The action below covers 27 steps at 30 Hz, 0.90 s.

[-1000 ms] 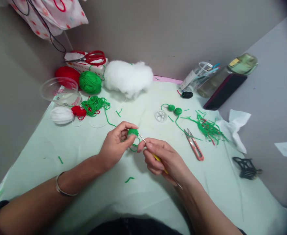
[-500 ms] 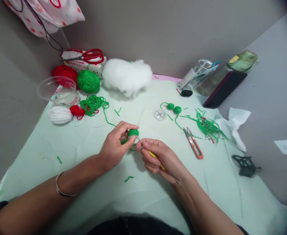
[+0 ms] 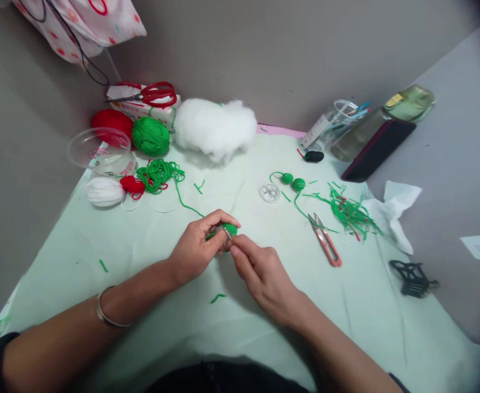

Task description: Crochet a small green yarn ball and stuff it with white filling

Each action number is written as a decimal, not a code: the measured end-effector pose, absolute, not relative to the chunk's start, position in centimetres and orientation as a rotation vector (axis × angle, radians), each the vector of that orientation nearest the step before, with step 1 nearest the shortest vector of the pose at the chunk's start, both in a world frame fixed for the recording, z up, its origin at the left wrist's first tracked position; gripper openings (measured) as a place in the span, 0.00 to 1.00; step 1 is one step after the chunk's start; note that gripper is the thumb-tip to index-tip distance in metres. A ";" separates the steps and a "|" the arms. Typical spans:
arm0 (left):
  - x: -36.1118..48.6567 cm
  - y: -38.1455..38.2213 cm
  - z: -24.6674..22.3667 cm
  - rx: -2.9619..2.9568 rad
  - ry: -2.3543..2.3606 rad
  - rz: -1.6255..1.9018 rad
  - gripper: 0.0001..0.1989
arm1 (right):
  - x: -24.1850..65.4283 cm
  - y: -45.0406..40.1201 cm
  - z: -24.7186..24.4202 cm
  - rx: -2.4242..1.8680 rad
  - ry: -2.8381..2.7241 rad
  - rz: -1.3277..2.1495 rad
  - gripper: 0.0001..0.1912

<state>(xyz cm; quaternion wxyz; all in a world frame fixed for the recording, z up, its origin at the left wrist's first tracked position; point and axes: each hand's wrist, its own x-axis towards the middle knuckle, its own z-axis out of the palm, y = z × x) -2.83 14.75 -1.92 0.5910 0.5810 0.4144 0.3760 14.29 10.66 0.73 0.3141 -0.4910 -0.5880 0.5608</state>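
The green piece (image 3: 231, 228), small and textured, lies partly hidden in the left hand (image 3: 194, 248); the hook (image 3: 227, 234), metallic and slanted, shows at its near edge.

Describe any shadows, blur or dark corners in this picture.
In the head view, a soft shadow lies on the cloth below the right hand; the head view's top right corner fades to black; in the head view, the black object at right looks blurry, and the green piece shows little stitch detail.
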 end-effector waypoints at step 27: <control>-4.1 15.3 2.2 1.138 0.984 1.129 0.09 | 14.0 13.1 4.6 -1.210 -1.689 1.144 0.17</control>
